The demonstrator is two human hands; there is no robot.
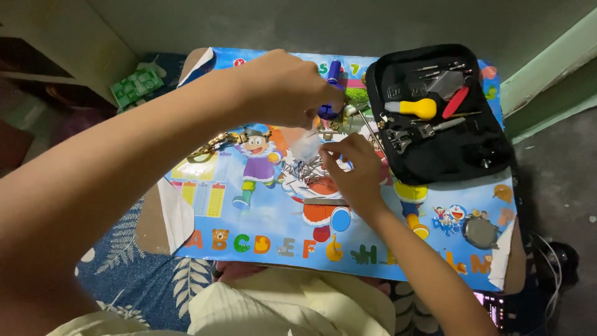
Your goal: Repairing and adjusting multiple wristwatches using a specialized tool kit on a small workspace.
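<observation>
Both your hands meet over the pin pile.
Your left hand (289,87) clamps the blue tool (331,93) upright; your right hand (353,168), fingers pinched together, steadies small metal pins (303,169) beside the open tool case (435,112).

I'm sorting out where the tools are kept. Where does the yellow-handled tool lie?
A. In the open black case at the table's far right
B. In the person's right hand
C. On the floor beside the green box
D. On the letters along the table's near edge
A: the yellow-handled tool lies inside the open black case, beside a red-handled tool, clear of both hands.
</observation>
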